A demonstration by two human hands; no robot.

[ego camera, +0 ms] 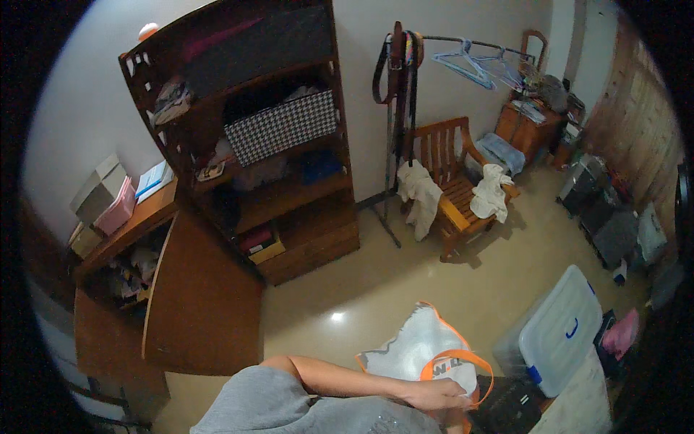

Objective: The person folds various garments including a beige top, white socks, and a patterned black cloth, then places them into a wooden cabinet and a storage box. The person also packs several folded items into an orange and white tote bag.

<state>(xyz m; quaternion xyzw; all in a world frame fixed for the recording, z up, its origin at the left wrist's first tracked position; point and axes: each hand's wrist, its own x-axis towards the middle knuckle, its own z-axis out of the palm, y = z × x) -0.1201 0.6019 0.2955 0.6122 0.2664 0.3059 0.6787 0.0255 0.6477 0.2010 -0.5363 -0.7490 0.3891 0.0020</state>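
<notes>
A white shopping bag (428,339) with orange trim and a silvery inside lies spread before me at the lower middle, its orange handle looped above my hand. My left arm reaches across from the left, and my left hand (439,395) has its fingers closed on the bag's near edge by the handle. Just below it, at the picture's bottom edge, part of my right hand (454,419) shows close to the left one; its fingers are mostly hidden, so its hold is unclear.
At the lower right stands a clear lidded storage box (564,331) beside a black case (509,404). A wooden armchair (452,190) with cloths is farther off, near a hanger rack (471,40). A brown shelf unit (303,233) and an open-doored cabinet (206,304) stand left.
</notes>
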